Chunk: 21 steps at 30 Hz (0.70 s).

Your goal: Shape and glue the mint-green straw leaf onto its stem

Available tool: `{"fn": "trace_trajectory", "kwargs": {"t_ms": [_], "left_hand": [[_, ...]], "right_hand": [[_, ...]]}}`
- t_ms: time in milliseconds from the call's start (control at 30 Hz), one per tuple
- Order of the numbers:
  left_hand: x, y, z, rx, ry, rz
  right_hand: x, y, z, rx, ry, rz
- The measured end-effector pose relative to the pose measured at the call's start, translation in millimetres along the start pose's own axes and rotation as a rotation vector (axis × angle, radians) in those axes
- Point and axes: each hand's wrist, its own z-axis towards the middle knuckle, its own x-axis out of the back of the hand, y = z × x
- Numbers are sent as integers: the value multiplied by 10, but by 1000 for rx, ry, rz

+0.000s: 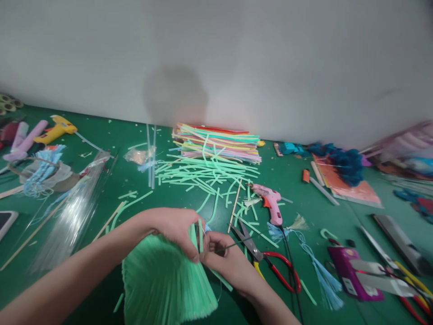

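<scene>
A pleated fan of mint-green pipe cleaners (162, 280) spreads below my hands near the table's front edge. My left hand (179, 230) grips its narrow top end, where short green ends stick up between thumb and fingers. Close against it, my right hand (223, 255) is closed, fingers curled, with a thin dark wire-like strand (237, 244) running out of it to the right. A fine thread loops beside the fingertips. Another green strip (221, 280) shows under my right hand. What exactly the right fingertips pinch is partly hidden.
Loose green pipe cleaners (209, 174) lie before a multicoloured bundle (219, 142) by the wall. Right of my hands are red-handled scissors (257, 253), a pink glue gun (270, 203) with its cable, and a blue tassel (324, 280). A yellow glue gun (57, 128) lies far left.
</scene>
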Motion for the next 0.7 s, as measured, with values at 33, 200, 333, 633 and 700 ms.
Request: {"fn": "trace_trajectory", "kwargs": {"t_ms": [33,200,333,633,700], "left_hand": [[0,-7,6,3,17,-1],[1,-30,5,47,88,31],[17,18,-30,79,91,67],[88,96,12,77,-22,61],[108,92,28,59,-26,55]], "right_hand": [[-2,-4,1,1,2,21],[-16,23,34,-59,15,105],[-10,54,77,-132,-19,154],[57,70,106,-157,-127,340],[73,66,108,-162,-144,368]]}}
